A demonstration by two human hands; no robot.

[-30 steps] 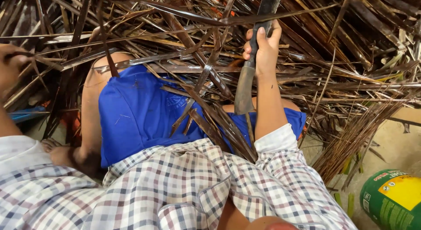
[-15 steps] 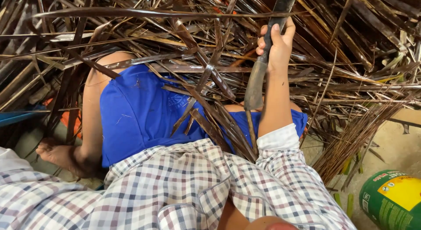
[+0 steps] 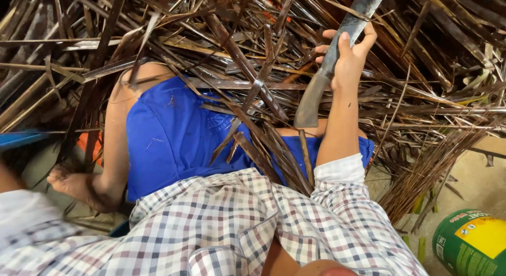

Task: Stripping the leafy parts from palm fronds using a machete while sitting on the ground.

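My right hand (image 3: 349, 62) is raised over a heap of dry brown leaf stalks (image 3: 221, 39) and is shut on a long knife (image 3: 312, 99), whose broad blunt end points down toward my lap. A few dark stalks (image 3: 274, 149) lie slanted across my blue shorts (image 3: 168, 134), between my knees. My left hand is out of view; only its checked sleeve (image 3: 31, 223) shows at the lower left. My bare foot (image 3: 79, 186) rests on the floor at the left.
A bundle of thin sticks (image 3: 432, 170) fans out at the right. A green and yellow can (image 3: 472, 244) stands on the floor at the lower right. A blue flat object (image 3: 21, 139) pokes in at the left edge.
My right hand has lifted the knife up and to the right. My left hand, seen earlier in the stalks at the upper left, has left the view.
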